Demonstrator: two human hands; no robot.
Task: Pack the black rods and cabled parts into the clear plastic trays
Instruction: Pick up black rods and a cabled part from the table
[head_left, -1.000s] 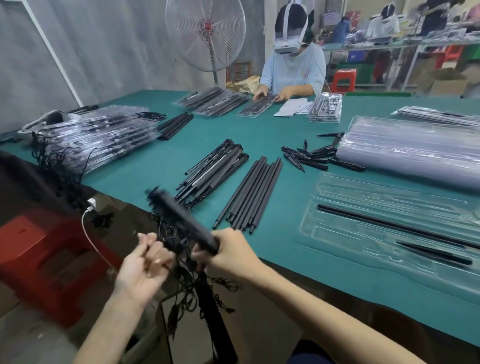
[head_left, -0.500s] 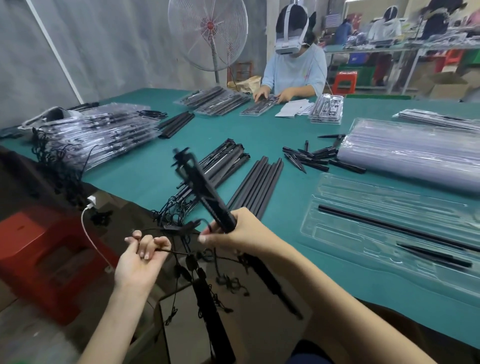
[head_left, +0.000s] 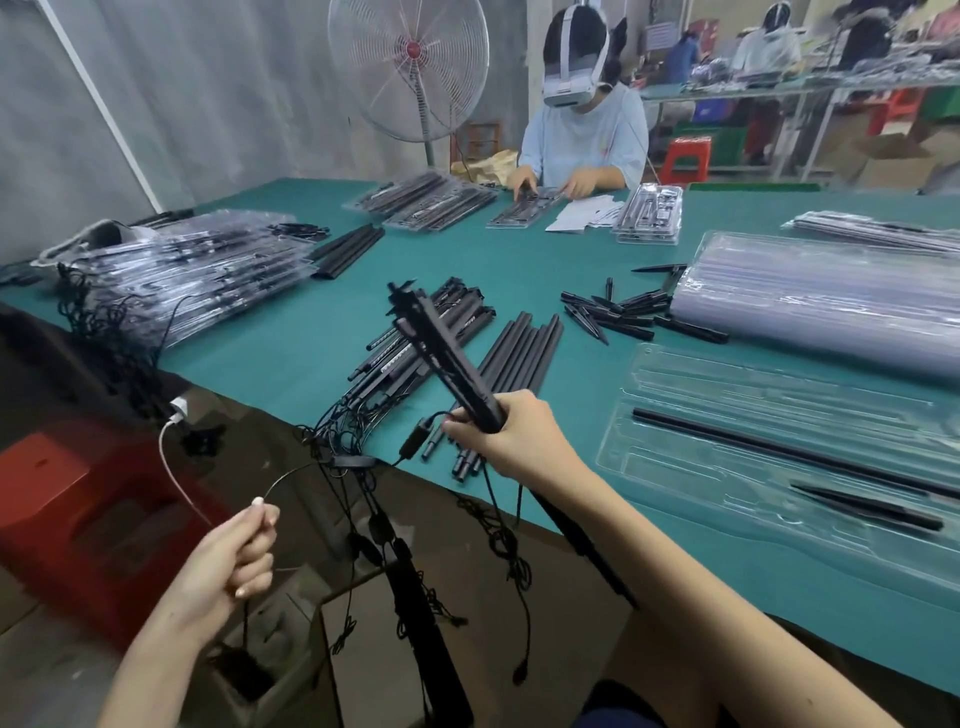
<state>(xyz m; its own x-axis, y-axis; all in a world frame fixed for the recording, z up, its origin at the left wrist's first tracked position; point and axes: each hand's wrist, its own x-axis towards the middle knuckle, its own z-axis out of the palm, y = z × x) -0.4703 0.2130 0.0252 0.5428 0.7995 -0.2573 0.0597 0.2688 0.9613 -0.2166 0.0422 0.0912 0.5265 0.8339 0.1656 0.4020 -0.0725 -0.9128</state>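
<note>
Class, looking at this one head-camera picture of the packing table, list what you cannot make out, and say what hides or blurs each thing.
1. Lower end of the black cabled rod: hidden in the gripping right hand.
2. Where the thin black cable in the left hand leads: lost in the tangle below the table edge.
3. Clear plastic tray: cut off by the right edge.
4. Contents of the far stacked trays: too small.

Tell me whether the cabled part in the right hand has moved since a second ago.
Yes. The cabled part in the right hand has risen from below the table edge and now lies over the loose black rods on the table.
</note>
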